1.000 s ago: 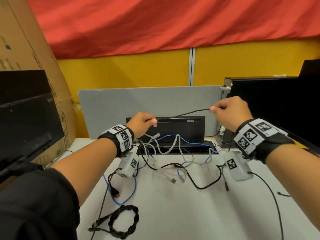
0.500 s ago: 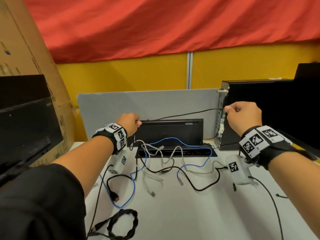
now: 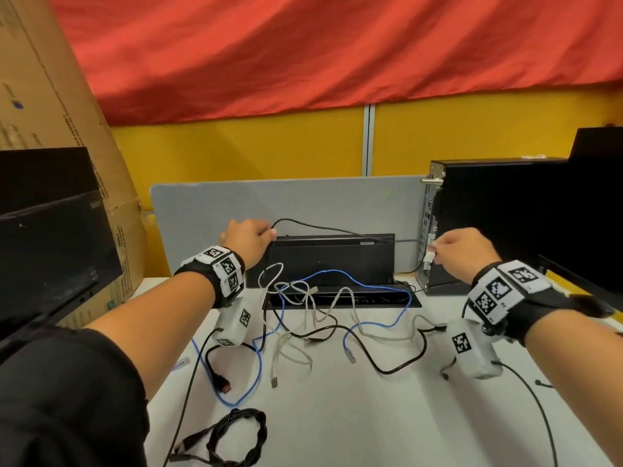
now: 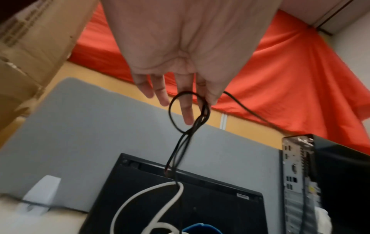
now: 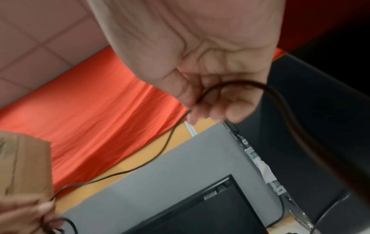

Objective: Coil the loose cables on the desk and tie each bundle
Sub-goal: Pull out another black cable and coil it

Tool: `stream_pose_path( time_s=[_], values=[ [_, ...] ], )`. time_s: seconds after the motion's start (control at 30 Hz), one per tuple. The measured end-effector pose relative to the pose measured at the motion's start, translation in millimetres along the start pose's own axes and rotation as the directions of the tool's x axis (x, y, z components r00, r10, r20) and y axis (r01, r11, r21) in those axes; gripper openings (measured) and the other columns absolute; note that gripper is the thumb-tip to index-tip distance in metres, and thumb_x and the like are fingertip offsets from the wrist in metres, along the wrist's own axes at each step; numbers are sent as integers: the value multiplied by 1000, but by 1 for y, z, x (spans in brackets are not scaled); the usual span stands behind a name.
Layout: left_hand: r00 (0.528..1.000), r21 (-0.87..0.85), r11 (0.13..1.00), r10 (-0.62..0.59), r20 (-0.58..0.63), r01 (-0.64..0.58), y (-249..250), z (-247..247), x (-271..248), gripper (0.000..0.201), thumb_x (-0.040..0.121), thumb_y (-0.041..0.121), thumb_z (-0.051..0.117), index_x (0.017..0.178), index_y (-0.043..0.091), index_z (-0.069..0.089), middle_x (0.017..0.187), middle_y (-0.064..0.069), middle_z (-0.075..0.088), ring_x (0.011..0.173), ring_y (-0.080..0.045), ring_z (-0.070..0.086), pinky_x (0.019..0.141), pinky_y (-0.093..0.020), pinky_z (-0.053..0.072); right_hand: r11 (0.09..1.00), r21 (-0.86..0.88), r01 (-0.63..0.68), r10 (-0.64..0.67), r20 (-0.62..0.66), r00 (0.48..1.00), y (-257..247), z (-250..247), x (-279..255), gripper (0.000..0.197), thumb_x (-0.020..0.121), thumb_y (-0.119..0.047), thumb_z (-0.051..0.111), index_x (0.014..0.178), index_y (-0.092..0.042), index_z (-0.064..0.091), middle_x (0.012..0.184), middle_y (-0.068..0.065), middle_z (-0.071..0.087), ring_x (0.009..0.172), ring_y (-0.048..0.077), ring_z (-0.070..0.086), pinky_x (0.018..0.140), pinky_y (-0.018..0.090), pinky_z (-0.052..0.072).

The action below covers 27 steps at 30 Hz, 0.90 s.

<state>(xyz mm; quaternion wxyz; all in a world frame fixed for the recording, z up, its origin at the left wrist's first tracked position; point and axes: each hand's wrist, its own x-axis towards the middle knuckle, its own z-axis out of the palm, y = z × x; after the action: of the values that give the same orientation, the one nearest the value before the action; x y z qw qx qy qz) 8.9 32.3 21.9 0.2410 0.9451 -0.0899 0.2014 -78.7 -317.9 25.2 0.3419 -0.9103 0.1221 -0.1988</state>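
Note:
A thin black cable [image 3: 320, 225] sags in a shallow arc between my two raised hands above the desk's back edge. My left hand [image 3: 266, 232] pinches it between thumb and forefinger, and two or three small loops [image 4: 174, 114] hang from that pinch [image 4: 202, 101]. My right hand [image 3: 435, 252] holds the same cable [image 5: 164, 142] in curled fingers [image 5: 210, 107], close to the PC tower. Below lies a tangle: a blue cable [image 3: 337, 272], grey cables [image 3: 384, 338] and a black cable [image 3: 387, 371]. A coiled black bundle [image 3: 236, 433] lies at the near edge.
A black PC tower [image 3: 488, 214] stands at the right, with a dark monitor [image 3: 593, 197] beyond it. A raised black cable-box lid [image 3: 333, 261] and a grey divider [image 3: 303, 200] close the back. A monitor [image 3: 50, 257] and a cardboard box [image 3: 50, 96] stand on the left.
The hands first drew apart and pulled the black cable taut. Since then the right hand has dropped a little and the cable now sags. The left hand has stayed put.

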Motion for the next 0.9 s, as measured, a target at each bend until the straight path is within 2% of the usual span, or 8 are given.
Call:
stream_pose_path(
  time_s=[0.13, 0.27, 0.37, 0.43, 0.5, 0.57, 0.73, 0.9],
  values=[
    [993, 84, 990, 118, -13, -117, 23, 9, -4, 29, 100, 38, 44, 81, 25, 61, 68, 2, 51, 96, -23, 37, 80, -38, 28, 980, -165, 115, -87, 163, 983, -23, 17, -20, 34, 92, -11, 47, 124, -6, 61, 128, 16, 60, 116, 32, 56, 96, 36, 44],
    [953, 5, 954, 298, 58, -298, 52, 14, -13, 28, 99, 35, 46, 84, 18, 64, 72, -5, 59, 95, -25, 42, 78, -38, 40, 931, -62, 360, -348, 157, 924, -59, 36, -38, 45, 96, -18, 49, 140, -9, 44, 139, 10, 54, 127, 27, 49, 104, 36, 38],
    [894, -54, 899, 438, 99, -434, 72, 16, -21, 25, 99, 31, 51, 84, 16, 64, 64, 1, 57, 75, -16, 45, 77, -40, 45, 881, -27, 472, -461, 166, 871, -82, 48, -42, 52, 98, -26, 49, 147, -13, 35, 144, 7, 49, 133, 24, 44, 108, 35, 34],
    [863, -93, 868, 495, 104, -487, 82, 15, -24, 23, 99, 29, 53, 79, 19, 60, 57, 8, 48, 63, -8, 37, 73, -37, 42, 873, -10, 487, -477, 190, 858, -88, 52, -39, 44, 99, -25, 48, 142, -12, 44, 135, 9, 56, 127, 25, 50, 103, 34, 40],
    [849, -95, 857, 514, 124, -506, 86, 13, -26, 21, 98, 29, 55, 81, 20, 61, 61, 7, 51, 64, -11, 40, 74, -36, 41, 882, 21, 471, -464, 214, 859, -88, 52, -36, 29, 100, -20, 47, 123, -12, 62, 100, 5, 67, 99, 24, 61, 76, 27, 46],
    [848, -83, 862, 507, 155, -501, 84, 11, -28, 14, 95, 30, 59, 87, 20, 66, 72, 7, 59, 76, -17, 49, 79, -40, 46, 894, 29, 448, -442, 222, 869, -84, 52, -33, 23, 99, -21, 49, 102, -12, 71, 71, -5, 59, 68, 14, 55, 55, 21, 35],
    [864, -137, 875, 481, 144, -464, 82, 10, -30, 6, 86, 23, 67, 89, 19, 71, 87, 5, 67, 85, -16, 57, 80, -37, 51, 905, 117, 408, -420, 99, 902, -77, 48, -29, 21, 91, -29, 62, 85, -16, 77, 67, -12, 62, 61, 4, 53, 53, 18, 36],
    [899, -134, 905, 420, 126, -404, 72, 10, -25, 11, 84, 18, 66, 88, 28, 67, 82, 20, 58, 93, -8, 44, 77, -25, 38, 922, 217, 322, -334, 22, 942, -70, 37, -23, 19, 90, -24, 64, 80, -12, 75, 58, -12, 57, 58, 5, 52, 58, 22, 40]
  ],
)
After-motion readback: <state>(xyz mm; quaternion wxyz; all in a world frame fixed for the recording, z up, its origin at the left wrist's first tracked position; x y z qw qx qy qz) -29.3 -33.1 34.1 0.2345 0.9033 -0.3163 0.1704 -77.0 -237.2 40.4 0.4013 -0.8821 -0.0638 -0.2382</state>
